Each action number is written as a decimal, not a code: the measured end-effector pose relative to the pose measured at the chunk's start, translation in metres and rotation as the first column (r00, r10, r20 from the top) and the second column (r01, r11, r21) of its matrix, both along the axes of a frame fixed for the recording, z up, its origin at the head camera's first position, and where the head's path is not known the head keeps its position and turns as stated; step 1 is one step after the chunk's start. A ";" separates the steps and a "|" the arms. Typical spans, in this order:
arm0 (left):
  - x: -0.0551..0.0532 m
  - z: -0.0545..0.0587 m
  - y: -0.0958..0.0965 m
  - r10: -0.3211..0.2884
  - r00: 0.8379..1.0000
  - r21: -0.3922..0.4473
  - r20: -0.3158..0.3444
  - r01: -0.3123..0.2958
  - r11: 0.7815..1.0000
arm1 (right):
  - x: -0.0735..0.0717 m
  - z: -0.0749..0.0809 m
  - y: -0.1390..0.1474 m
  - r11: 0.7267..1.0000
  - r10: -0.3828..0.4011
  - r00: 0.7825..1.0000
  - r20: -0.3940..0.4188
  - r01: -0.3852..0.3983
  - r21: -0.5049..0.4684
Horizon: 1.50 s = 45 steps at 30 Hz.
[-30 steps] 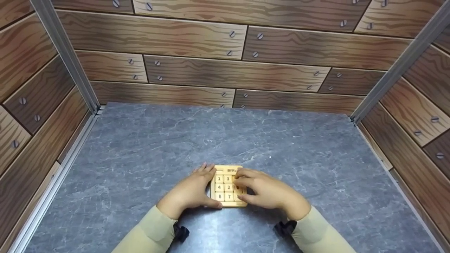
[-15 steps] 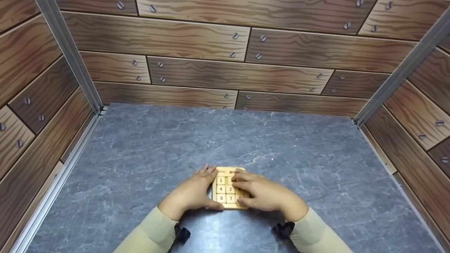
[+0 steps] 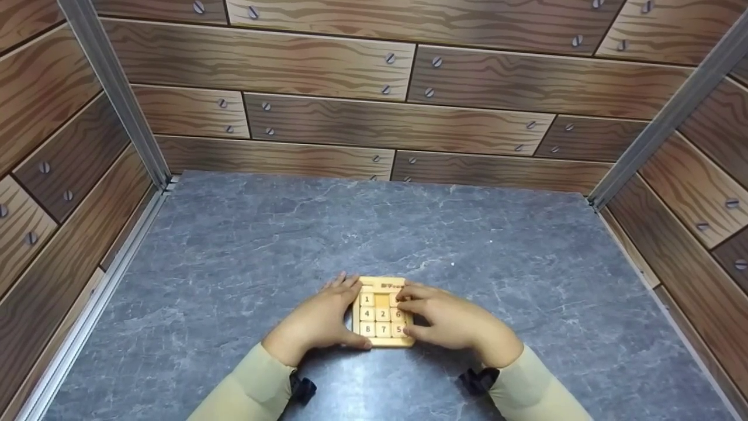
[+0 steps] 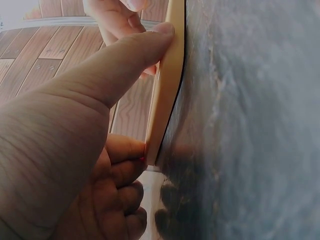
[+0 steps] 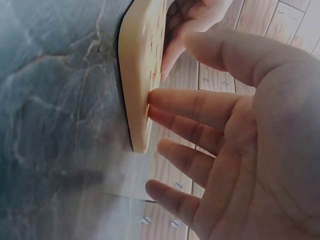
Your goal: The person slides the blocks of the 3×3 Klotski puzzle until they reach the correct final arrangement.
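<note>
A yellow number slide puzzle (image 3: 388, 342) lies flat on the grey table in front of me. Its tiles stand in a three-by-three grid, and the top middle slot is bare. My left hand (image 3: 321, 314) grips the frame's left side, thumb at the lower corner and fingers at the upper one. In the left wrist view, the thumb presses on the puzzle's edge (image 4: 167, 85). My right hand (image 3: 453, 316) reaches over the right column, partly covering the top right tile (image 3: 395, 299). Its index and middle fingertips touch the puzzle's face (image 5: 152, 60) in the right wrist view, thumb held away.
A grey marbled tabletop (image 3: 263, 234) spreads around the puzzle. Walls with a wood-plank print (image 3: 327, 117) enclose it at the back and sides, joined by metal corner posts (image 3: 120, 93). Each wrist wears a black strap (image 3: 302, 388).
The tile 3 has slid from the top middle slot to the top right under my right fingers, baring the middle slot. My right hand has then drawn slightly rightward. The left hand keeps its grip.
</note>
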State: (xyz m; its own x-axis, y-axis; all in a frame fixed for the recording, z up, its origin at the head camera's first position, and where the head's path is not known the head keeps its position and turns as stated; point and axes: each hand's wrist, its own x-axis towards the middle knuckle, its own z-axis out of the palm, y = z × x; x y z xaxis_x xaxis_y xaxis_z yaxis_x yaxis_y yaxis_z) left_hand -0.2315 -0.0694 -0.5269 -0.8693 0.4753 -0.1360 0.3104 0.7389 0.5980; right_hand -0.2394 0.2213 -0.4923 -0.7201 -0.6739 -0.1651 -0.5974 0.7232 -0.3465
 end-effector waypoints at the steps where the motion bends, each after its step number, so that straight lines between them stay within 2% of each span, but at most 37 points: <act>1: 0.000 0.000 0.000 0.001 1.000 0.000 0.000 -0.001 1.000 | 0.001 0.001 0.000 1.000 0.000 1.000 -0.002 0.000 0.003; 8: 0.000 0.001 -0.001 0.005 1.000 0.004 -0.006 -0.005 1.000 | 0.009 0.005 -0.007 0.999 0.036 0.999 -0.020 -0.036 0.017; 19: 0.000 -0.002 -0.002 -0.001 1.000 0.021 -0.007 0.001 1.000 | 0.021 0.003 -0.021 0.993 0.116 0.992 -0.046 -0.116 0.021; 32: 0.001 -0.001 -0.001 0.000 1.000 0.019 -0.005 0.000 1.000 | 0.016 -0.006 -0.017 0.998 0.056 0.998 -0.028 -0.057 0.001; 39: 0.001 0.000 0.000 0.001 1.000 0.017 -0.002 -0.001 1.000 | 0.014 -0.008 -0.015 1.000 0.025 1.000 0.009 -0.025 0.007; 45: 0.001 -0.001 0.000 0.001 1.000 0.014 -0.004 -0.001 1.000 | 0.014 -0.007 -0.013 0.999 0.028 1.000 0.004 -0.028 0.016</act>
State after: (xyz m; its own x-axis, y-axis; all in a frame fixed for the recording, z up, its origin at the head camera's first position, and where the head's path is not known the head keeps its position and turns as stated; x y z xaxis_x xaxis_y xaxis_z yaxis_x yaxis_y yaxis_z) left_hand -0.2305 -0.0696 -0.5281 -0.8701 0.4767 -0.1253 0.3127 0.7304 0.6073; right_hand -0.2253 0.2078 -0.4995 -0.7007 -0.6907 -0.1787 -0.6161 0.7121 -0.3366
